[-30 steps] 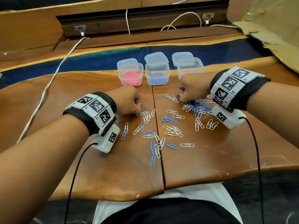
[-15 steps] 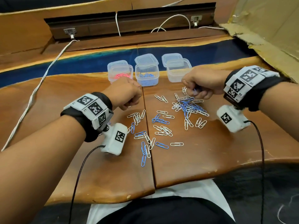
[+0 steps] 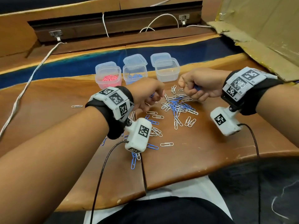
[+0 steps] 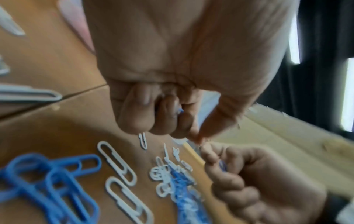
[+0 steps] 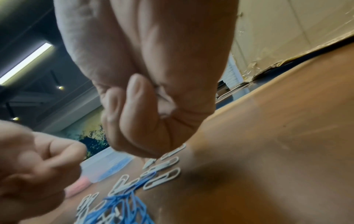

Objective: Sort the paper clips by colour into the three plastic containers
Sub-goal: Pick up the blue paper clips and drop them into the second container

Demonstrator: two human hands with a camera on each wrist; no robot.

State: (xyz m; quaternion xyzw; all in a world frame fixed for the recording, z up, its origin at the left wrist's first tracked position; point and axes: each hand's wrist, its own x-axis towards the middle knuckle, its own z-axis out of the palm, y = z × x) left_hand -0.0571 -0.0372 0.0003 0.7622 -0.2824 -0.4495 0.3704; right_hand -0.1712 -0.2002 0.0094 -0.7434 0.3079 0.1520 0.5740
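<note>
White and blue paper clips [image 3: 177, 106] lie scattered and piled on the wooden table [image 3: 202, 152]. At the back stand three clear containers: the left container [image 3: 108, 76] holds pink clips, the middle container [image 3: 134, 74] blue ones, and the right container [image 3: 167, 71] looks empty. My left hand [image 3: 150, 96] hovers in a fist over the pile's left side, and a blue clip [image 4: 180, 111] peeks from its curled fingers. My right hand [image 3: 189, 89] is also a fist, just in front of the right container, gripping a blue clip [image 4: 223, 165].
Lids [image 3: 135, 59] lie behind the containers. A lone white clip [image 3: 77, 106] sits far left. A white cable [image 3: 24, 91] runs along the left side. Torn cardboard [image 3: 258, 38] covers the back right. The table's front edge [image 3: 186, 180] is close to my body.
Both hands have risen off the table as fists holding clips. They have drawn closer together and nearer the containers.
</note>
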